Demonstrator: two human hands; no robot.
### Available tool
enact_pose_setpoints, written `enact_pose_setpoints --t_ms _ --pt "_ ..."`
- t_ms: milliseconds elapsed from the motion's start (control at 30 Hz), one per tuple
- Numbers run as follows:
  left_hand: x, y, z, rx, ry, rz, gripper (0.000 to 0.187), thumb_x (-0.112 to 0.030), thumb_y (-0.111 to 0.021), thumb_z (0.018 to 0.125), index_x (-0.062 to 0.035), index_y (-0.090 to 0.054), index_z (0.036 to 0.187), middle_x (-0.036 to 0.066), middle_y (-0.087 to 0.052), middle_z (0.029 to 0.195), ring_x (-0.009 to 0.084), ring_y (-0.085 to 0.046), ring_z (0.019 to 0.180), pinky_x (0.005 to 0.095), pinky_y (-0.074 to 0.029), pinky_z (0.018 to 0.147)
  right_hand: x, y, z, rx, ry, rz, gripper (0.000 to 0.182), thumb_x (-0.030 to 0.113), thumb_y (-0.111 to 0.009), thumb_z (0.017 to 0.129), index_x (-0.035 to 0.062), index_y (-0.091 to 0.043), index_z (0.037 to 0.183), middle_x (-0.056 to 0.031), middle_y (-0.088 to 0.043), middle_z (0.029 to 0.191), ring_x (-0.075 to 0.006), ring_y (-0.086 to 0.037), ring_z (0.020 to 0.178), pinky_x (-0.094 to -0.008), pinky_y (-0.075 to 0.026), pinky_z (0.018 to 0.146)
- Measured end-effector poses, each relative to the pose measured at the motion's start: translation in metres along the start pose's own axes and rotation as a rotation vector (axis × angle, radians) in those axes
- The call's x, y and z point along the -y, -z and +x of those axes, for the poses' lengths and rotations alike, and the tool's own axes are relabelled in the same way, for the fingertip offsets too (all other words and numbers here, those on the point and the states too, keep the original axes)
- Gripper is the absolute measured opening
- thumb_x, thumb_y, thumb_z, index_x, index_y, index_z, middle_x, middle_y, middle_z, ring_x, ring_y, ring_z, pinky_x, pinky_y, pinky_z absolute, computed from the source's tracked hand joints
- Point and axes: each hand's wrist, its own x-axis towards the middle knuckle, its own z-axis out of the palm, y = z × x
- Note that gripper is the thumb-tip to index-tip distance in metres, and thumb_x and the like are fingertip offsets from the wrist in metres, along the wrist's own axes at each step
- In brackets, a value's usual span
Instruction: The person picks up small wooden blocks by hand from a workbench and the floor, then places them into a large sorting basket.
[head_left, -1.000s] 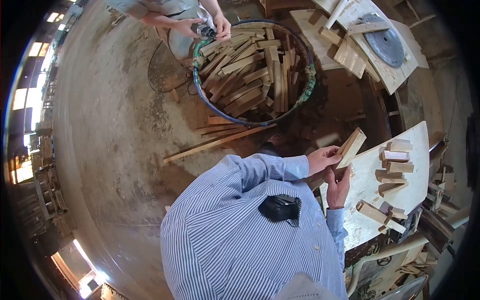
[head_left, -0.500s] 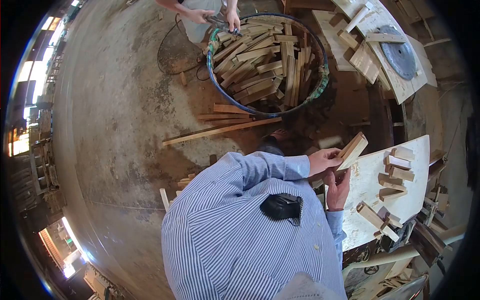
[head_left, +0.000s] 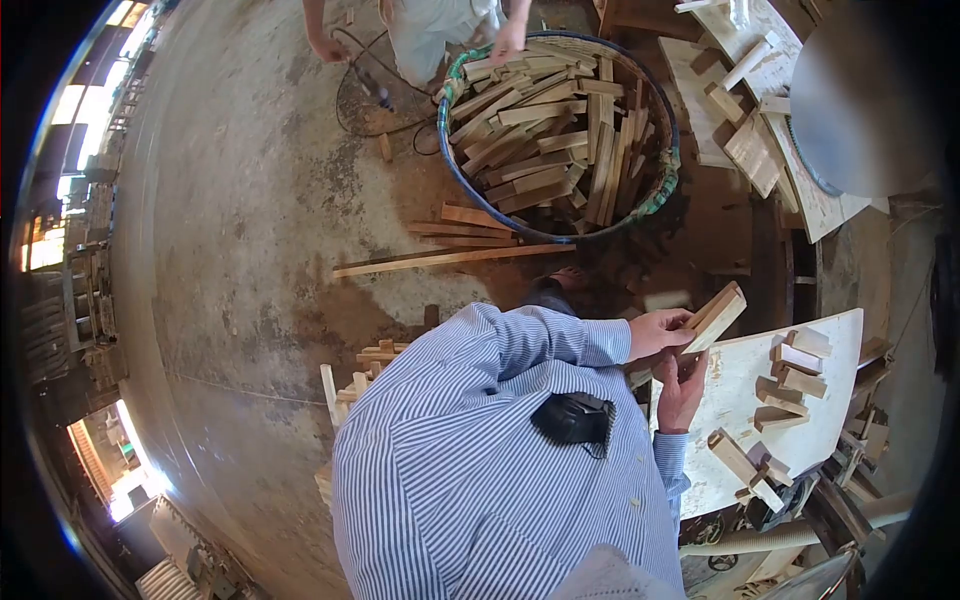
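Observation:
My left hand grips a short wooden block, which looks like two pieces laid together, tilted up to the right. Just below, my right hand has its fingertips at the lower end of the same block, partly hidden behind it. Both hands are at the left edge of a pale board. On that board lie several short wooden pieces and a small stack of blocks.
A large round basket full of wooden pieces stands ahead, with a co-worker's hand over its rim. Long strips lie on the floor. At upper right, a second board holds wood; a grey blur hides part of it.
The view has shifted slightly. The co-worker's hands have moved apart, and a dark tool they held is now near the floor at left. My hands keep the block in nearly the same pose.

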Motion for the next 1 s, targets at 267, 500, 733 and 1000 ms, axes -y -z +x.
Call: enact_pose_setpoints --t_ms 267,500,733,1000 --pt "-0.006 0.004 0.001 -0.028 -0.005 0.020 0.044 -0.022 -0.058 0.099 -0.0013 -0.050 0.137 0.005 -0.063 0.118 0.0104 -0.056 0.105 0.0272 -0.044 0.094 -0.004 -0.005 0.006 -0.041 0.005 0.003 0.065 0.019 -0.064 0.095 -0.0043 -0.032 0.147 -0.0213 -0.055 0.129 -0.0253 -0.060 0.109 -0.0340 -0.051 0.090" --pt "0.012 0.042 0.019 -0.166 -0.015 -0.268 0.035 -0.023 -0.054 0.101 -0.0025 -0.052 0.129 0.009 -0.063 0.110 0.0203 -0.065 0.096 0.0334 -0.055 0.083 -0.005 0.006 0.006 -0.102 -0.103 0.191 0.045 0.019 -0.057 0.097 -0.0060 -0.045 0.132 -0.0135 -0.059 0.100 -0.0160 -0.057 0.083 -0.0280 -0.050 0.073" --pt "-0.001 0.138 0.032 -0.589 -0.082 -0.354 0.028 -0.019 -0.052 0.101 -0.0034 -0.047 0.124 0.015 -0.061 0.108 0.0278 -0.067 0.091 0.0436 -0.059 0.076 -0.061 0.009 0.003 -0.289 0.195 -0.356 0.058 0.021 -0.060 0.092 -0.0087 -0.040 0.138 -0.0278 -0.058 0.114 -0.0377 -0.058 0.101 -0.0432 -0.046 0.092" --pt "-0.002 0.215 0.033 -0.810 -0.094 -0.333 0.023 -0.020 -0.053 0.100 -0.0040 -0.047 0.115 0.015 -0.060 0.100 0.0295 -0.067 0.084 0.0469 -0.059 0.072 -0.054 0.002 0.009 -0.199 0.322 -0.454 0.058 0.018 -0.065 0.085 -0.0053 -0.046 0.134 -0.0252 -0.056 0.120 -0.0411 -0.051 0.113 -0.0457 -0.038 0.101"
